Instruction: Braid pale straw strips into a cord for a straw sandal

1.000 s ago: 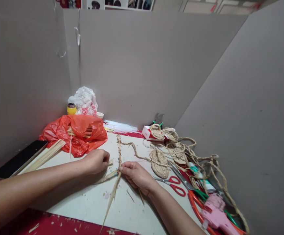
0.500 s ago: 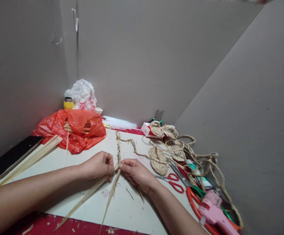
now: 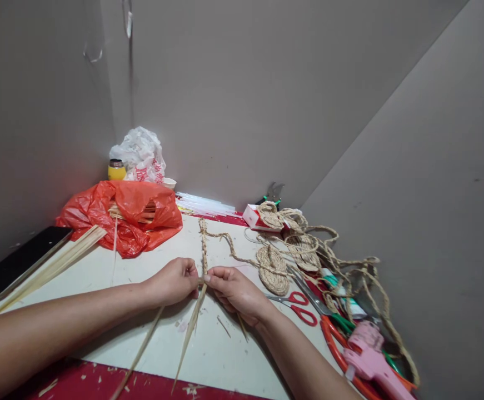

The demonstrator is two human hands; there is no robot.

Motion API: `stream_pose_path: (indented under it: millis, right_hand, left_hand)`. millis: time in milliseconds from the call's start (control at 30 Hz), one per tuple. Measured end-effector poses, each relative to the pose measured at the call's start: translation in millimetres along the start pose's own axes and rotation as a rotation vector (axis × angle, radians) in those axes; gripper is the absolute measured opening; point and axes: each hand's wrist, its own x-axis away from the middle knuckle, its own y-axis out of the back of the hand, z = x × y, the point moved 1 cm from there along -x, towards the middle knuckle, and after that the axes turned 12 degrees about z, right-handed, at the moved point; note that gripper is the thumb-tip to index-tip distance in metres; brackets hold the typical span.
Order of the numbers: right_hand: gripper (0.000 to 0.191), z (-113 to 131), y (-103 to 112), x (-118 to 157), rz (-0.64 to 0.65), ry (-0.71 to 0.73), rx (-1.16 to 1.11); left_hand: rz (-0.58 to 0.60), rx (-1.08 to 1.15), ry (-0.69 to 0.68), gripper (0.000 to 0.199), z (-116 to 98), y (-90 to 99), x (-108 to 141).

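Observation:
A narrow straw braid [image 3: 204, 250] runs toward me down the white board [image 3: 225, 355]. Its near end sits between my two hands. My left hand [image 3: 177, 282] is closed on a straw strand [image 3: 144, 344], whose tail trails toward the front edge. My right hand [image 3: 233, 291] pinches the braid's end with thumb and forefinger, and a short strand pokes out beneath the palm. Between the hands a loose strand [image 3: 191, 328] hangs from the braid toward me. Exactly how the strands cross at the fingertips is hidden.
A red plastic bag [image 3: 158, 222] of straw and a phone [image 3: 25, 261] lie left. On the right are a coiled braid piece [image 3: 273, 272], red-handled scissors [image 3: 302, 308], tangled braided cord [image 3: 333, 236] and a pink glue gun [image 3: 369, 355]. Grey panels stand behind.
My left hand has shifted slightly right, closer to my right hand. The left strand's tail has swung to the right. The right hand's pinch stays much the same.

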Motion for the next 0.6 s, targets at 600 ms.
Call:
stream_pose_path:
  millis: [600]
  right_hand:
    - [0.038,-0.8,0.6,0.7,0.002,-0.034,-0.035]
  left_hand:
    - [-0.048,-0.064,-0.131,0.013,-5.0,9.0,4.4]
